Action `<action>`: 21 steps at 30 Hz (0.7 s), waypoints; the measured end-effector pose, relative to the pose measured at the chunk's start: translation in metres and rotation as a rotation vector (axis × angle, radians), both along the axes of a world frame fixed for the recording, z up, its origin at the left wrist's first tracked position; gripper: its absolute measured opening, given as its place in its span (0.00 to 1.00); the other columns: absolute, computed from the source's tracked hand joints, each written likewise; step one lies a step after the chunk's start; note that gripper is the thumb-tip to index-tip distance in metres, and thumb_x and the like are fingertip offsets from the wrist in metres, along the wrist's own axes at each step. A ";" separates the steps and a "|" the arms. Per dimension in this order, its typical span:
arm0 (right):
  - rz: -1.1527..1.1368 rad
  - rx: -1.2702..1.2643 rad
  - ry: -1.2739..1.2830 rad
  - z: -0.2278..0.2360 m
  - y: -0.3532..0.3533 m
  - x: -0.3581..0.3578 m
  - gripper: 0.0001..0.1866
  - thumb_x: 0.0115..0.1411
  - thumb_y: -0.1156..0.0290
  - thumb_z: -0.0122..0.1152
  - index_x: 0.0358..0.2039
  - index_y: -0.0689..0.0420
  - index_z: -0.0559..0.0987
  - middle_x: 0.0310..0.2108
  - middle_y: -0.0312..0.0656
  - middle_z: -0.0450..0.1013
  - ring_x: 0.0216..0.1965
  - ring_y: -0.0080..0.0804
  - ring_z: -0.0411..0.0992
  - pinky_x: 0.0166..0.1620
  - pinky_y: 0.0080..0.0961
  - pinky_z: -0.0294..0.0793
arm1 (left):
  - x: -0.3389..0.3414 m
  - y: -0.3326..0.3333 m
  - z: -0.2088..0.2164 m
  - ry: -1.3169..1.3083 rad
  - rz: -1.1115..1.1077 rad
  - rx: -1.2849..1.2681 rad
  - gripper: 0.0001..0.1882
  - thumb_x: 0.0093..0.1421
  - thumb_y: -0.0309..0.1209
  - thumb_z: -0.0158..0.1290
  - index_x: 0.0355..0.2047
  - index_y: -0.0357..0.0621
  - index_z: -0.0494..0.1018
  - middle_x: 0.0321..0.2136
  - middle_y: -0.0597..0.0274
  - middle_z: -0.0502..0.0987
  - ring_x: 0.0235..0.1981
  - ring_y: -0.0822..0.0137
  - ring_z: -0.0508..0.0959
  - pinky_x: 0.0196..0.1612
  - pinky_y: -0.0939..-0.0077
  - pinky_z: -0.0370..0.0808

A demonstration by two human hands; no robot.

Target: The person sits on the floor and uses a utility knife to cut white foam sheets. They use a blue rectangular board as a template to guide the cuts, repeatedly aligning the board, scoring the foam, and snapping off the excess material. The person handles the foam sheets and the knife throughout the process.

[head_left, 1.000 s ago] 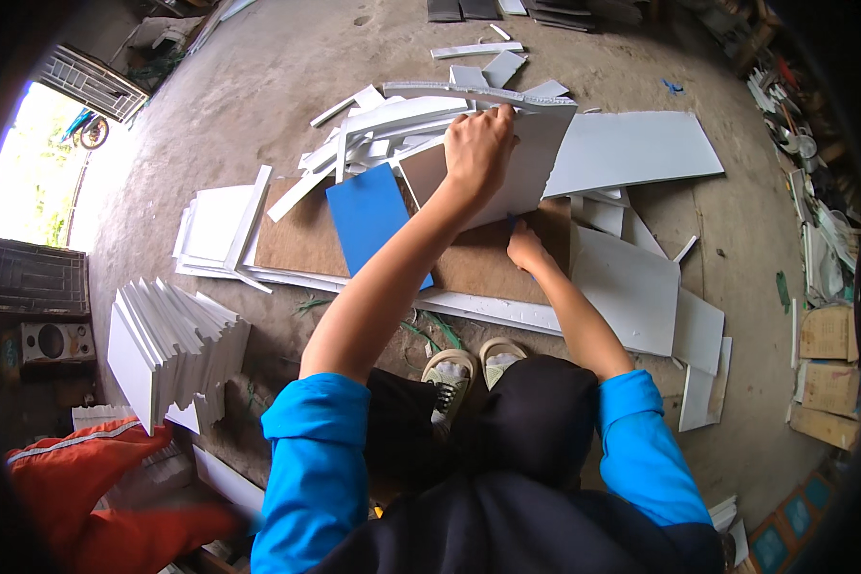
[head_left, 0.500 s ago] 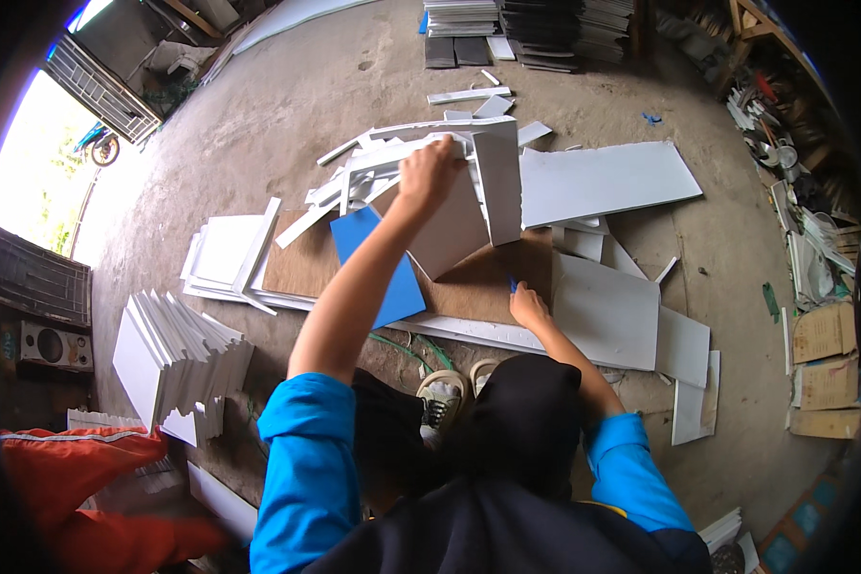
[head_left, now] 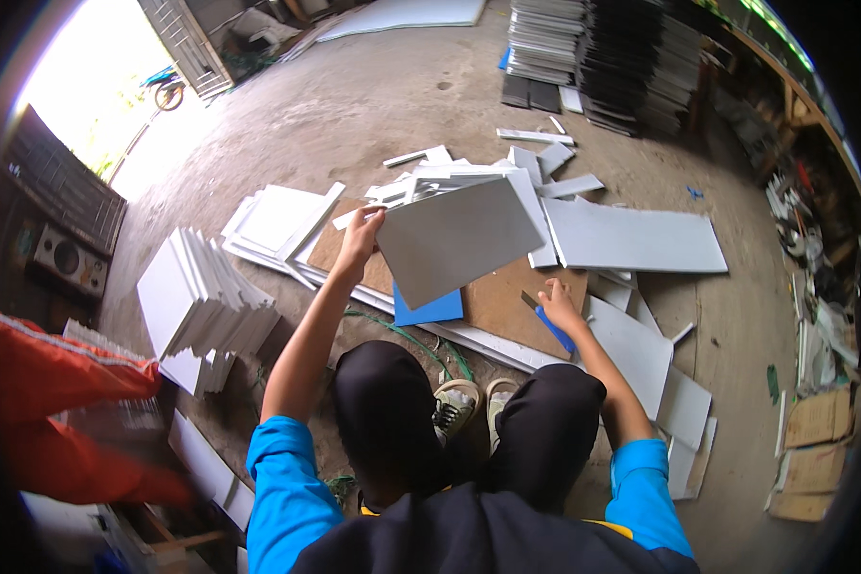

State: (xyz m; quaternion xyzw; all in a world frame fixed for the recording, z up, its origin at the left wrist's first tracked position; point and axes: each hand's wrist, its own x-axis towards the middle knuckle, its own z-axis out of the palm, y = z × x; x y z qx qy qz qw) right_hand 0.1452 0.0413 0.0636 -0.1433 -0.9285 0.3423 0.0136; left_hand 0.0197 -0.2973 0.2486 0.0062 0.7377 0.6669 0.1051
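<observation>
Over the brown board (head_left: pixel 512 304), left hand (head_left: pixel 361 239) fingers pinch a white panel (head_left: pixel 461 239), partly hiding a blue sheet (head_left: pixel 430 309). Board's right edge: right hand (head_left: pixel 563 308), fingers wrapped round a blue cutter (head_left: pixel 556 334).

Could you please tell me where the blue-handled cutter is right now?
In the head view, right of centre, the blue-handled cutter is in the person's right hand, over the brown board and right of the blue sheet.
</observation>
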 end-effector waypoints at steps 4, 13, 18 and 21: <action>0.145 -0.546 -0.180 0.092 -0.048 -0.044 0.23 0.61 0.61 0.46 0.53 0.58 0.55 0.40 0.50 0.66 0.31 0.33 0.74 0.36 0.24 0.75 | 0.035 -0.069 -0.030 -0.109 0.139 0.368 0.19 0.60 0.32 0.44 0.52 0.47 0.58 0.41 0.59 0.69 0.31 0.71 0.73 0.32 0.80 0.73; 0.877 -0.852 -0.320 0.236 -0.310 -0.097 0.32 0.61 0.61 0.46 0.58 0.56 0.42 0.48 0.60 0.62 0.38 0.42 0.73 0.43 0.33 0.74 | 0.126 -0.194 0.005 0.315 0.563 0.555 0.24 0.60 0.28 0.44 0.56 0.44 0.52 0.46 0.62 0.67 0.45 0.72 0.70 0.45 0.75 0.71; 1.075 -0.796 -0.211 0.247 -0.441 -0.107 0.31 0.60 0.72 0.46 0.57 0.63 0.41 0.47 0.62 0.58 0.37 0.38 0.73 0.39 0.28 0.77 | 0.149 -0.275 0.025 0.452 0.833 0.385 0.25 0.61 0.35 0.45 0.56 0.44 0.52 0.45 0.62 0.68 0.45 0.73 0.68 0.47 0.72 0.68; 1.085 -0.735 -0.156 0.258 -0.489 -0.102 0.31 0.60 0.73 0.46 0.57 0.62 0.42 0.52 0.63 0.54 0.41 0.39 0.71 0.41 0.28 0.76 | 0.147 -0.316 0.027 0.498 0.981 0.190 0.27 0.61 0.39 0.45 0.56 0.38 0.53 0.46 0.55 0.67 0.47 0.67 0.67 0.51 0.72 0.64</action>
